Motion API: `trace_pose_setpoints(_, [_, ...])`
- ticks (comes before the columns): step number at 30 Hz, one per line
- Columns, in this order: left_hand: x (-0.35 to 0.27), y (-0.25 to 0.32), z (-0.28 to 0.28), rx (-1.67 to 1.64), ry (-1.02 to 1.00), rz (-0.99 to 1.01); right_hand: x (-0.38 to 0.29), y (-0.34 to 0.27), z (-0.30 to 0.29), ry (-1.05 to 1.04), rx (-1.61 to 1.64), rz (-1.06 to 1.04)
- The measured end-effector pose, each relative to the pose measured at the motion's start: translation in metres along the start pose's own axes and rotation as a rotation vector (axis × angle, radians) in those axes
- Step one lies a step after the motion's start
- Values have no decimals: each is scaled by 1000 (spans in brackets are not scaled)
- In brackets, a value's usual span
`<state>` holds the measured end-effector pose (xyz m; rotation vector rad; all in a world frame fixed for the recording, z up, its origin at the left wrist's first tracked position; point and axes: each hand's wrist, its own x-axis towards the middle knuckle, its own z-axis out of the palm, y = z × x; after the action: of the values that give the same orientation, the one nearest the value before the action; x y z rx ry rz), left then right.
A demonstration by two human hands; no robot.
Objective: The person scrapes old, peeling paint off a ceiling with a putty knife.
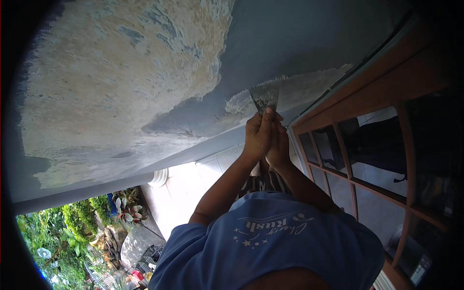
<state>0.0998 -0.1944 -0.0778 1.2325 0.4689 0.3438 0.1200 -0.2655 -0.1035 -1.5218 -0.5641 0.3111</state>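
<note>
Both my hands are together around the mostly hidden handle of a scraper with a broad, flared metal blade (265, 97). My left hand (258, 136) lies over the grip, its thumb extended up to the base of the blade. Pressed in beside it, my right hand (280, 146) is partly covered by the left. The blade's wide edge meets a grey painted wall (264, 40), along the border of a pale, rough stripped patch (308, 85). Flakes or residue speckle the blade. Farther left spreads a much larger bared patch (119, 79) with bits of grey paint left on it.
To the right stands a brown-framed door or window with glass panes (377, 152), and a dark cable (326, 90) runs beside its frame. Light floor tiles (177, 203) lie below. A white column base (158, 177), garden plants (76, 221) and a large rock (139, 243) appear lower left.
</note>
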Motion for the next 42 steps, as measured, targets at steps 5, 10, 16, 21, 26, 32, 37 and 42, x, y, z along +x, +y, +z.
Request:
trace_pose_setpoints(5, [-8, -4, -2, 1, -2, 31, -8, -12, -2, -56, 151, 61])
trace_pose_setpoints(10, [2, 25, 3, 88, 15, 100, 7, -7, 2, 34, 87, -58])
trace_pose_setpoints(16, [-3, 0, 0, -46, -25, 43, -2, -5, -2, -19, 202, -42])
trace_pose_setpoints(21, [-4, -6, 2, 42, 29, 26, -4, 0, -4, -38, 149, 74])
trace_pose_setpoints(26, [-3, -7, 2, 11, 19, 29, -4, 4, -5, -71, 143, 7])
trace_pose_setpoints(32, [2, 6, 4, 34, 30, -12, 3, 6, 0, 43, 110, -54])
trace_pose_setpoints(37, [2, 41, 16, -85, -35, 81, 17, -29, -9, -72, 206, -101])
trace_pose_setpoints(42, [-10, -8, 5, -32, 29, -65, -7, -1, -6, -37, 202, 21])
